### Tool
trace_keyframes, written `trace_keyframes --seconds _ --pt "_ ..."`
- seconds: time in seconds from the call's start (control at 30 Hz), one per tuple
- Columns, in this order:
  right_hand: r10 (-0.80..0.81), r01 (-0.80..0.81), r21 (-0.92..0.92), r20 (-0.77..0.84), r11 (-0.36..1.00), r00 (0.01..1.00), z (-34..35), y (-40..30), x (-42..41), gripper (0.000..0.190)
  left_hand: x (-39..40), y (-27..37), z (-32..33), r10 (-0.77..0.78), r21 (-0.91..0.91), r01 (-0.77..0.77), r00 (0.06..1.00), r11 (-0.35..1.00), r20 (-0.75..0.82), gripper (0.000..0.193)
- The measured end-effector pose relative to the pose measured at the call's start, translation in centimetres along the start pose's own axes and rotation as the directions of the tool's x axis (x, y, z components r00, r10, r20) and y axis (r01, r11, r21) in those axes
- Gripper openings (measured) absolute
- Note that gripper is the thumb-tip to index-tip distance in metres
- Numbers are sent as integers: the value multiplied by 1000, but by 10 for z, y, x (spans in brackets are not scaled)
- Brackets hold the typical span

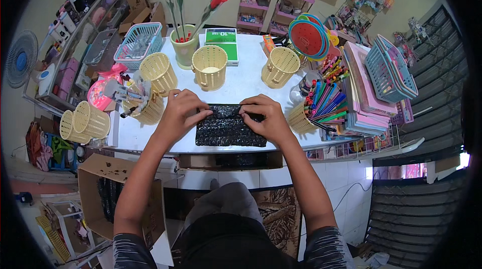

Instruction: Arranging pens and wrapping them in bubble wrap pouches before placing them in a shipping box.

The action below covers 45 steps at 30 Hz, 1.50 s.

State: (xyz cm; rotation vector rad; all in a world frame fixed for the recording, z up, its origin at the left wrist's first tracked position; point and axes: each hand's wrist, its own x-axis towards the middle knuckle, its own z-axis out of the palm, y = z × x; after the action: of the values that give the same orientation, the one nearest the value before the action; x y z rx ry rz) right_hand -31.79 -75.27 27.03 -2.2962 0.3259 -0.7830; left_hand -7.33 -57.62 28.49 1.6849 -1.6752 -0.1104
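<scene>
A sheet of black bubble wrap [230, 130] lies on the white tabletop [244, 80] near its front edge. My left hand [185, 111] pinches the wrap's far left corner between thumb and fingers. At the far right part, my right hand [265, 114] grips it with thumb and fingertips. The far edge between both hands looks folded over into a narrow band. Beyond the wrap stand a cream plastic basket cup [210, 77] and, further right, a similar basket cup [280, 69].
On the left are more cream cups [158, 73] and a light-blue basket [139, 45]. A green pot [184, 50] holds red artificial roses. Colored pens [325, 99] and stacked books [369, 80] crowd the right side. Below left sits an open cardboard box [101, 167] containing black wrap.
</scene>
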Motion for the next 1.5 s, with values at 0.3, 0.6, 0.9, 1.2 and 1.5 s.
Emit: trace_keyframes --seconds 0.3,0.6,0.9,1.2,1.5 --pt "94 -89 85 -51 992 994 1 0 2 12 2 -6 3 -104 -154 124 986 980 134 35" --pt "205 -202 169 -6 965 979 -3 3 3 29 6 -16 5 -46 -298 93 986 950 161 30" --pt "193 -200 172 56 965 980 -7 -4 7 23 6 -13 4 -89 -323 135 984 937 153 29" --pt "190 -190 216 21 958 982 -6 1 7 22 5 -19 6 -102 -418 144 987 897 121 34" --pt "226 -237 298 71 925 971 -5 8 5 15 2 -22 4 -110 -504 185 978 844 176 45"
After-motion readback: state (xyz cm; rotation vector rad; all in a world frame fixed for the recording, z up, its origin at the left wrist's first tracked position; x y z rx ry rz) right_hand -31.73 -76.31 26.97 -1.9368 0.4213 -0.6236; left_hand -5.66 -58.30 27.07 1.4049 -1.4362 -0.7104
